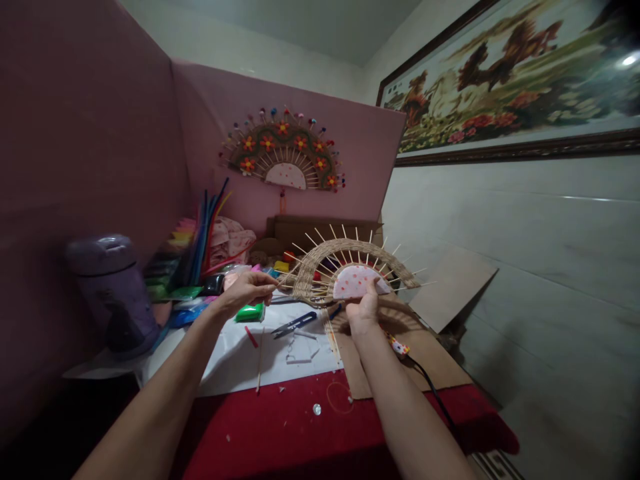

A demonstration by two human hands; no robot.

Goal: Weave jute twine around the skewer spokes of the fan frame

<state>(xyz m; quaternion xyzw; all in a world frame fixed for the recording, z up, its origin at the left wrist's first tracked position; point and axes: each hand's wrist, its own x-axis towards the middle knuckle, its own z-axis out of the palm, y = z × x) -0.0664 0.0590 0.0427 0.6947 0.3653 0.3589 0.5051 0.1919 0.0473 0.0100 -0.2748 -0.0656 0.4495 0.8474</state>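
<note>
A half-round woven fan of brown twine on thin wooden sticks is held above the table. Its centre is a white half-disc with red dots. My right hand grips the fan at this half-disc, thumb on the front and the other fingers hidden behind. At the fan's left end, my left hand is closed in a pinch on what looks like a strand of twine. Below the fan lie dark-handled thread snips, several loose sticks and a short red strip.
A finished fan with flowers hangs on the pink board behind. At left stand a lilac flask, coloured clay packs and pipe cleaners. A glue gun with a black cord lies on cardboard at right.
</note>
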